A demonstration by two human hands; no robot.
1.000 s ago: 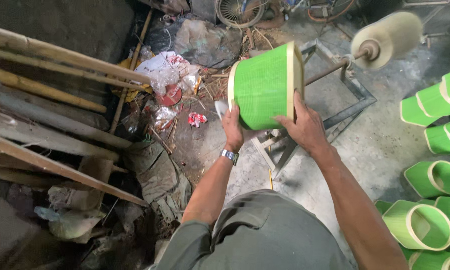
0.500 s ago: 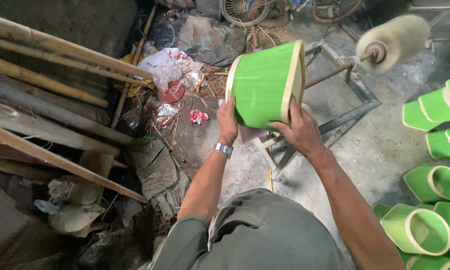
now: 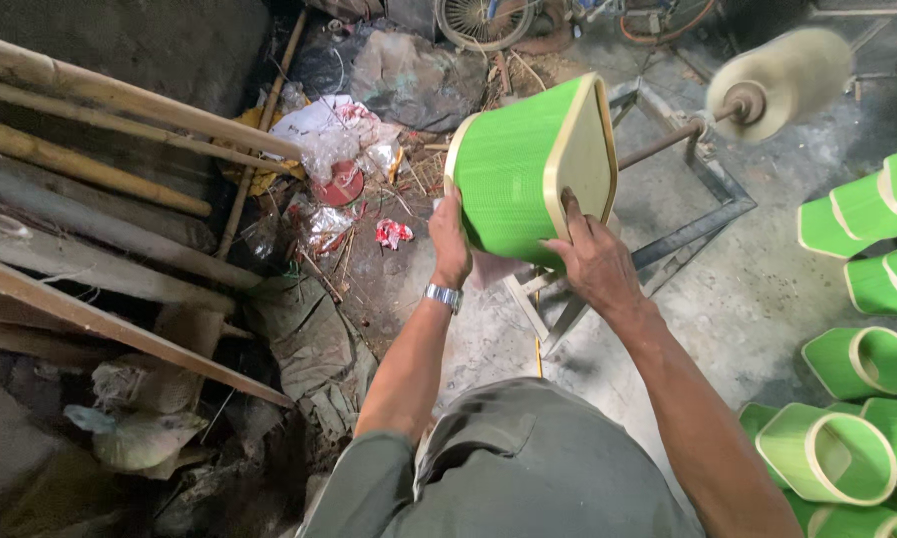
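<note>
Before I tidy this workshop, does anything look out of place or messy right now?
Yes: crumpled plastic bags and scraps lie strewn on the dirt floor, left of the green basket that the left hand and right hand hold up. Bamboo poles lean unevenly at left. The basket itself looks intact.

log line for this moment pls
left hand: holds green basket | right hand: grips its pale rim | buffing wheel: apart, right | more baskets: floor

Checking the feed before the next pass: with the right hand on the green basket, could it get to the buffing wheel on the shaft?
Probably yes. The right hand grips the pale rim of the green basket, and the buffing wheel sits up to its right with open air between them. The hand is full, though.
</note>
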